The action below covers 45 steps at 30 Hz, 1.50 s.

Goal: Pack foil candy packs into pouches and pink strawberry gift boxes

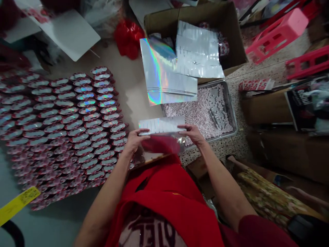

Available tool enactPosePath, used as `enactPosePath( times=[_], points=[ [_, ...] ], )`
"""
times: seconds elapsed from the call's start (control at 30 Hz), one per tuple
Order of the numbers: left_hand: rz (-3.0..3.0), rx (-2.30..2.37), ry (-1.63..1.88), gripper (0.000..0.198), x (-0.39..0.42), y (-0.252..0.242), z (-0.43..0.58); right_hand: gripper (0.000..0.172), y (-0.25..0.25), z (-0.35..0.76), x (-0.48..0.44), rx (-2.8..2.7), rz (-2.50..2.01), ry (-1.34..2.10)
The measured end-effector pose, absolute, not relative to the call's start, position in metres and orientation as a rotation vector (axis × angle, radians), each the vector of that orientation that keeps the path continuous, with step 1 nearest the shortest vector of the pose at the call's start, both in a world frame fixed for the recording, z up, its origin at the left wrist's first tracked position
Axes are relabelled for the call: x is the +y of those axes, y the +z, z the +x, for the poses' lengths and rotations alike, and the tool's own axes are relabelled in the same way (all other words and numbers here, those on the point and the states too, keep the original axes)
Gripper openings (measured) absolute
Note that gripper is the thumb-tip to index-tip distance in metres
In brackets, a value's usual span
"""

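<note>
A worker in red clothing [167, 192] holds a silvery strip [161, 125] level in front of the waist, a hand at either end. The left hand [135, 140] pinches the left end between thumb and fingers; the right hand [194, 134] grips the opposite end in the same way. The strip's long axis runs from side to side, bridging the two hands, so neither is nearer to it. Just below, on the worker's side, shows a red panel [159, 144], too blurred to tell whether it is joined to the strip. Beyond the hands, shiny sheets [167, 80] overlap a tray [234, 120] of pale pellets [185, 106], close to an open cardboard box [235, 37]. To the left, tight rows of red-and-silver packs [86, 103] crowd the pale surface [133, 87], the closest of them near the left hand.
</note>
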<state>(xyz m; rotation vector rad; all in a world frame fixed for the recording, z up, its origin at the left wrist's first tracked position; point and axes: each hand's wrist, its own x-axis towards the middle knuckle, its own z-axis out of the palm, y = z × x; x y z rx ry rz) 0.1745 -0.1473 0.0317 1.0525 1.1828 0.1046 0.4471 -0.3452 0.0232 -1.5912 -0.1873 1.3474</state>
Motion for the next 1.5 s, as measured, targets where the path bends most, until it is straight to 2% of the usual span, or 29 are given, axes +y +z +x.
enactPosePath(
  times=[0.2,0.27,0.37,0.43,0.5,0.57,0.63,0.7,0.8,0.93,1.03,1.17,1.27,1.43,1.5],
  points=[
    [1.248,1.222,0.116,0.062,-0.146,0.056,0.175,0.065,0.043,0.437,-0.336,-0.364,-1.71,1.322],
    [1.305,1.253,0.125,0.058,-0.149,0.061,0.177,0.053,0.048,0.431,-0.332,-0.475,-1.83,1.203],
    [1.479,1.346,0.205,0.032,-0.156,0.065,0.177,0.02,0.054,0.428,-0.33,-0.701,-2.045,0.97],
    [1.691,1.422,0.309,0.017,-0.159,0.068,0.177,0.009,0.061,0.431,-0.33,-0.898,-2.191,0.838],
    [1.848,1.42,0.39,0.013,-0.159,0.073,0.178,0.006,0.073,0.438,-0.328,-1.131,-2.302,0.764],
    [1.822,1.298,0.366,0.011,-0.155,0.08,0.181,0.003,0.086,0.443,-0.32,-1.358,-2.315,0.828],
    [1.666,1.161,0.278,0.007,-0.149,0.085,0.188,0.015,0.099,0.439,-0.303,-1.564,-2.21,0.982],
    [1.556,1.066,0.208,0.009,-0.142,0.089,0.195,0.027,0.105,0.426,-0.279,-1.735,-2.054,1.111],
    [1.649,1.005,0.147,0.01,-0.131,0.089,0.2,0.022,0.103,0.398,-0.243,-1.858,-2.01,1.208],
    [1.862,1.1,0.02,0.008,-0.122,0.086,0.191,0.03,0.09,0.374,-0.222,-1.908,-2.072,1.299],
    [1.783,1.139,-0.022,0.009,-0.12,0.086,0.182,0.035,0.083,0.37,-0.225,-1.87,-2.044,1.359],
    [1.593,1.183,0.006,0.015,-0.113,0.088,0.172,0.033,0.079,0.369,-0.224,-1.793,-2.036,1.379],
    [1.414,1.287,0.058,0.026,-0.105,0.084,0.158,0.033,0.079,0.371,-0.218,-1.681,-1.95,1.445],
    [1.073,1.387,0.245,0.041,-0.101,0.074,0.131,0.018,0.073,0.394,-0.226,-1.565,-1.919,1.501],
    [1.035,1.39,0.269,0.046,-0.101,0.071,0.124,0.018,0.066,0.401,-0.232,-1.522,-1.952,1.501]
  ],
)
